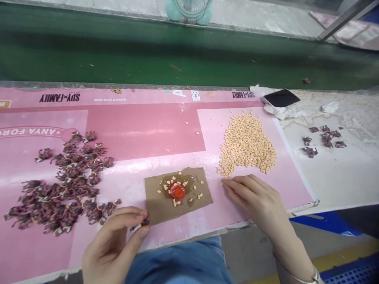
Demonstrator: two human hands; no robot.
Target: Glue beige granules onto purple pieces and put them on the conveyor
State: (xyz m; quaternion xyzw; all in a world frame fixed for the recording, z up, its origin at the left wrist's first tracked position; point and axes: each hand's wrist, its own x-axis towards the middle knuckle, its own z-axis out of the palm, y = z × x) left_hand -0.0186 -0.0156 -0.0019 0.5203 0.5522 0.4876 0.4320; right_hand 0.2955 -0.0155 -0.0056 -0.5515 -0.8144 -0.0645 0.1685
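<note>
A green conveyor belt (177, 55) runs behind a pink printed mat (148, 134). A heap of dark maroon tufted pieces (65, 185) is laid on the mat at the left, and a heap of pale beige chips (245, 146) at the right. Between them lies a cardboard square (201, 197), smeared with an amber liquid (189, 181), with a red bottle cap (177, 191) set on it and chips scattered around. One maroon piece (142, 223) is pinched between the thumb and fingers of the left hand (114, 240), just beside the cardboard. The right hand (254, 199) holds nothing, its fingers lying close together on the mat, with the fingertips just beside the lower edge of the chip heap.
</note>
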